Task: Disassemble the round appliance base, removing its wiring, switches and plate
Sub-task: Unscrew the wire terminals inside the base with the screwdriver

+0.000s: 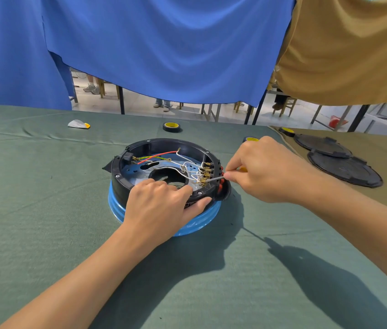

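Mostly hidden in the pinching right hand, thin tool points left at switches; left hand fingers clamp base rim

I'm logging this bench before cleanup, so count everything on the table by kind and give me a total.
1 round appliance base
3 tape rolls, one half hidden behind the right hand
2 black round covers
1 screwdriver, in the right hand
1 white and yellow scrap
Total: 8
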Available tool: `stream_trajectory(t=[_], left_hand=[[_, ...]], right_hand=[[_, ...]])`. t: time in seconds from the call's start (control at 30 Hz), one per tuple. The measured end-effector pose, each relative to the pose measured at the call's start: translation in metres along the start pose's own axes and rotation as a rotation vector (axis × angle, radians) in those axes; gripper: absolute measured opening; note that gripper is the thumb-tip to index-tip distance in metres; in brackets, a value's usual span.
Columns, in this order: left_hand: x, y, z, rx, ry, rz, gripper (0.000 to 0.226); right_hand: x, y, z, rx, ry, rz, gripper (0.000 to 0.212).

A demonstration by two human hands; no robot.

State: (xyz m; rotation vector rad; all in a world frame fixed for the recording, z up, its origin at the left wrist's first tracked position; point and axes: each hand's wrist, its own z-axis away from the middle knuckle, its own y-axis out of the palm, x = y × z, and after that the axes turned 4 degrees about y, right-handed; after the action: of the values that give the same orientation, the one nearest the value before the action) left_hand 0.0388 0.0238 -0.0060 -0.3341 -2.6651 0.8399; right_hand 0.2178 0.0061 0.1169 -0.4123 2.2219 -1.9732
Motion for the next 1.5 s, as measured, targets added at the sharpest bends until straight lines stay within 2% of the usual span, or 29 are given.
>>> stream_trajectory(t=[0.13, 0.3, 0.4, 0.5, 0.6, 0.67, 0.8, 0.97, 1.17, 1.5], left_hand=[[0.001, 0.002, 0.001, -0.004, 0.004, 0.008, 0.059], [0.001, 0.003, 0.001, -0.011, 0.005, -0.002, 0.06], [0.001, 0.003, 0.001, -0.012, 0.006, -0.008, 0.061], [0.001, 0.002, 0.001, -0.005, 0.01, -0.011, 0.061], [0.0, 0.001, 0.001, 0.009, 0.016, -0.005, 0.06], [0.0, 0.001, 0.001, 0.011, 0.011, -0.003, 0.06], [0.0, 0.0, 0.001, 0.022, 0.007, -0.006, 0.06], [-0.001, -0.003, 0.0, 0.03, 0.005, 0.005, 0.058], [0.0, -0.005, -0.001, 0.043, -0.002, 0.019, 0.058], [0.0, -0.006, -0.001, 0.131, -0.023, 0.044, 0.055]], right_hand=[[0.002, 0.002, -0.006, 0.075, 0.149, -0.109, 0.04], [0.006, -0.003, -0.006, 0.053, 0.01, 0.063, 0.026], [0.002, -0.008, -0.006, 0.033, 0.007, 0.101, 0.018], [-0.001, -0.007, -0.01, 0.105, 0.062, -0.015, 0.032], [-0.001, -0.004, -0.012, 0.151, 0.088, -0.01, 0.04], [-0.001, -0.003, -0.011, 0.141, 0.06, 0.003, 0.035], [-0.004, -0.006, -0.007, 0.039, 0.024, 0.071, 0.012], [-0.002, 0.004, -0.013, 0.138, 0.071, -0.067, 0.037], [-0.003, 0.009, -0.014, 0.119, 0.081, -0.082, 0.04], [-0.03, 0.002, -0.013, 0.101, 0.09, -0.19, 0.014]])
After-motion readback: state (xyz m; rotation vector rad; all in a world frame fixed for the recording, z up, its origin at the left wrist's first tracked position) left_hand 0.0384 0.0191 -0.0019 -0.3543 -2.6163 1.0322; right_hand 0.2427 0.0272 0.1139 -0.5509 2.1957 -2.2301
